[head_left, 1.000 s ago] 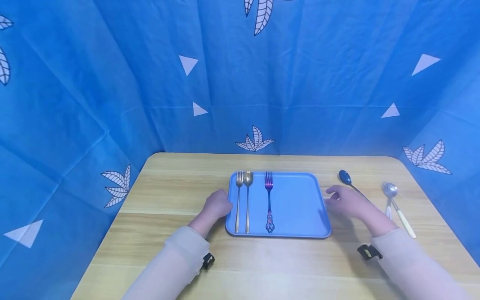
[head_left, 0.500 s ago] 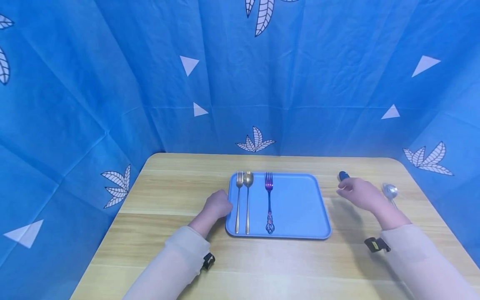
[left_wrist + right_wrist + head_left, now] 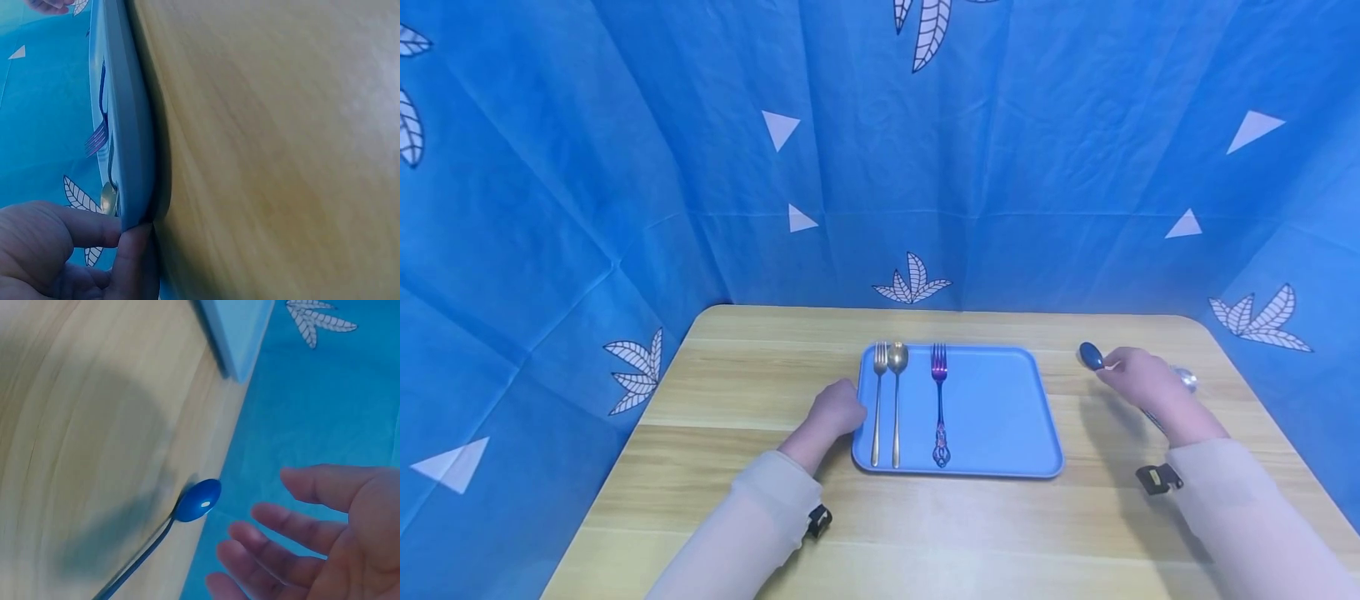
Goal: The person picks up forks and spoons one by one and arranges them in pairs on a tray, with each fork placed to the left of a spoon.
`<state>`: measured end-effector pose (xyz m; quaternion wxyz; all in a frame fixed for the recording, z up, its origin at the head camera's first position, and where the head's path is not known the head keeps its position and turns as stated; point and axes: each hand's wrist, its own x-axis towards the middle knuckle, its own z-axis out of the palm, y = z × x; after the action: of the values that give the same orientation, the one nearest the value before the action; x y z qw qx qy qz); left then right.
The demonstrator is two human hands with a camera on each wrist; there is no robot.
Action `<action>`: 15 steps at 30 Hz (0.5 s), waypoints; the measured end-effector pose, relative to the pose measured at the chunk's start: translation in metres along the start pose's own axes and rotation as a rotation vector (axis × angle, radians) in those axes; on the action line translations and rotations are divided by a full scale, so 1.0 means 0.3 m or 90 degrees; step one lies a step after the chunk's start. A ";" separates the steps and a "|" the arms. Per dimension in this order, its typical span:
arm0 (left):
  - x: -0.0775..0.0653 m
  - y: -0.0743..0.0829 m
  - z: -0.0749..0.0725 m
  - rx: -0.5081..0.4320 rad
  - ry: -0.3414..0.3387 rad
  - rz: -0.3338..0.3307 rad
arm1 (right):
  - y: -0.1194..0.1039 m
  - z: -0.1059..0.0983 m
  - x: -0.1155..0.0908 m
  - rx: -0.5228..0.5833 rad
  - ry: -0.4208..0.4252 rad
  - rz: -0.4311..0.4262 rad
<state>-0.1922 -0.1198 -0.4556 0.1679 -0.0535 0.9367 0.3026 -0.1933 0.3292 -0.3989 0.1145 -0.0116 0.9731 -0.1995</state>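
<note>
My left hand (image 3: 835, 407) pinches the left rim of a light blue tray (image 3: 1000, 408); the left wrist view shows thumb and finger on that rim (image 3: 134, 156). On the tray lie a gold fork (image 3: 881, 364), a gold spoon (image 3: 897, 358) and, nearer the middle, a purple fork (image 3: 939, 371) with an ornate handle. My right hand (image 3: 1138, 383) hovers over a dark blue spoon (image 3: 1091, 356) on the table, right of the tray. Its fingers (image 3: 294, 525) are spread and loosely bent, apart from the spoon's shiny bowl (image 3: 199, 500) in the right wrist view. My hand partly hides the spoon's handle in the head view.
Beyond my right hand shows the bowl of a silver spoon (image 3: 1185, 379), its handle hidden by my arm. A wooden table (image 3: 955, 533) carries everything. Blue patterned cloth (image 3: 970, 167) hangs around its back and sides.
My right hand has moved right, away from the tray's right edge, to the dark blue spoon. The silver spoon is now mostly covered by it. The left hand and tray stay put.
</note>
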 end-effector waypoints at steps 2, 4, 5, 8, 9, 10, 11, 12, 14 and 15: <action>-0.003 0.002 0.001 -0.007 -0.003 -0.003 | 0.014 0.001 0.006 -0.006 0.001 0.012; -0.005 0.003 0.001 -0.011 -0.004 -0.005 | 0.027 0.003 0.012 -0.010 0.002 0.020; -0.005 0.003 0.001 -0.013 -0.004 -0.006 | 0.034 0.005 0.016 -0.010 0.003 0.023; -0.006 0.003 0.001 -0.016 -0.002 -0.005 | 0.052 0.010 0.027 -0.007 0.007 0.032; -0.006 0.003 0.001 -0.016 -0.002 -0.005 | 0.056 0.011 0.029 -0.006 0.006 0.036; -0.006 0.002 0.000 -0.016 -0.002 -0.005 | 0.061 0.013 0.032 -0.004 0.006 0.039; -0.007 0.002 0.000 -0.015 -0.002 -0.005 | 0.065 0.014 0.034 -0.004 0.006 0.045; -0.008 0.003 -0.001 -0.014 -0.002 -0.005 | 0.068 0.016 0.036 -0.005 0.005 0.049; -0.008 0.003 -0.002 -0.011 -0.003 -0.004 | 0.073 0.018 0.039 -0.009 0.004 0.058; -0.009 0.002 -0.002 -0.010 -0.003 -0.004 | 0.074 0.019 0.041 -0.012 0.005 0.061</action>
<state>-0.1901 -0.1196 -0.4539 0.1706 -0.0573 0.9337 0.3095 -0.2033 0.3466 -0.4154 0.1197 0.0349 0.9749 -0.1844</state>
